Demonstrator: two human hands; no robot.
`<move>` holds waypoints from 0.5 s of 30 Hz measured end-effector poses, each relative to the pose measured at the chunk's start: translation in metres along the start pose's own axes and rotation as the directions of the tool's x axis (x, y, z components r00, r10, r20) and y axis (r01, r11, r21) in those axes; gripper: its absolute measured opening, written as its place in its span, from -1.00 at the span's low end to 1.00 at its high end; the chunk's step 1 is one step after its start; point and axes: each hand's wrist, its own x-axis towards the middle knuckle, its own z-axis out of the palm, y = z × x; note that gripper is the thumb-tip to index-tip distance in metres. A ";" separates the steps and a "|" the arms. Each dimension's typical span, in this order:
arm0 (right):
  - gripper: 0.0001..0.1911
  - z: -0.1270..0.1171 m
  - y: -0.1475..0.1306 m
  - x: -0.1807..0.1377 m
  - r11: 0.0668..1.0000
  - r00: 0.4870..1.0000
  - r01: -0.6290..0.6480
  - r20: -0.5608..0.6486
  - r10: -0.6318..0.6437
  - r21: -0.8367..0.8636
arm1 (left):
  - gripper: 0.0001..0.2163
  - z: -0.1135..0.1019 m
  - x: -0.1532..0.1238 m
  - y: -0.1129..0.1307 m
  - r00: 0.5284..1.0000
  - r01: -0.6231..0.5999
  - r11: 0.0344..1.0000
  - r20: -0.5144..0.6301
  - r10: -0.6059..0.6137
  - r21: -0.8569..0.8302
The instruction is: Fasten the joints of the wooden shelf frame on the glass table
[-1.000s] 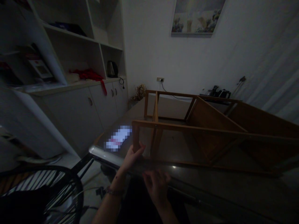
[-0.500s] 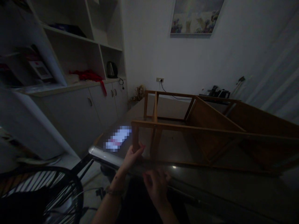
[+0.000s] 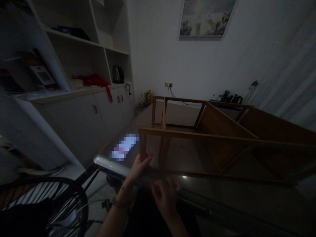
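A brown wooden shelf rack [image 3: 209, 135] lies on its side across the glossy table [image 3: 192, 191]. My left hand [image 3: 142, 162] is closed round the short post at the rack's near left end, thumb up along the wood. Lower and to the right, at the table's front edge, my right hand [image 3: 164, 196] is curled with its fingers bent inward. Whatever it may hold is hidden in the dim light. A lit, blurred-out phone-like screen [image 3: 124, 147] rests on the table just left of the post.
A black round-backed chair [image 3: 61, 197] stands at lower left. White cabinets [image 3: 81, 115] line the left wall, with a kettle [image 3: 118, 74] and a red cloth [image 3: 92, 80] on the counter. Behind the rack, a cord runs from a wall socket [image 3: 169, 85]; dark items [image 3: 232, 98] stand beyond it.
Almost nothing differs. The view has shifted very slightly; both hands and the rack keep their places.
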 end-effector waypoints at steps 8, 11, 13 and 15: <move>-0.54 -0.003 -0.007 0.002 0.974 0.991 -0.124 -0.068 0.113 -0.190 | -0.59 0.000 0.000 -0.004 0.999 0.012 0.998 0.049 -0.009 -0.056; -0.54 -0.003 -0.010 0.000 0.958 0.990 -0.140 -0.053 0.131 -0.251 | -0.60 -0.001 0.001 -0.005 1.000 -0.005 0.999 0.028 0.006 -0.044; -0.56 -0.005 -0.012 0.000 0.950 0.989 -0.140 0.000 0.146 -0.280 | -0.59 -0.001 0.002 -0.006 1.000 -0.001 0.999 0.015 0.001 -0.039; -0.56 -0.008 -0.014 0.000 0.947 0.986 -0.145 0.036 0.163 -0.287 | -0.58 -0.001 0.003 -0.007 1.000 0.007 0.999 0.019 -0.006 -0.043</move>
